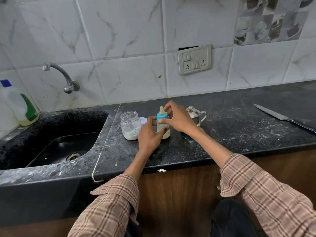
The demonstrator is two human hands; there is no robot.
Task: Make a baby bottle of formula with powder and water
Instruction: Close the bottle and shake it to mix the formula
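**Both hands on the baby bottle at the tabletop**

I see the small clear baby bottle with a teal collar and pale teat [162, 123] standing upright on the black speckled stone tabletop [222, 134], milky liquid inside it. My left hand [149, 135] has its grip curled round the lower body of the bottle, thumb across the front. My right hand [177, 118] reaches in from the right, its grip pinching the teal collar with thumb and fingertips; the other fingers arch over the teat.

Just left of the bottle, touching or nearly touching my left hand, stands an open clear glass jar with white powder at its bottom [130, 125]. A white round lid [143, 120] lies behind, between jar and bottle. Behind my right hand stands a small steel lidded jug with a handle [196, 116]. A long kitchen knife [282, 117] lies well apart at the right. The black sink [56, 142] is at the left, below a wall tap [63, 76].
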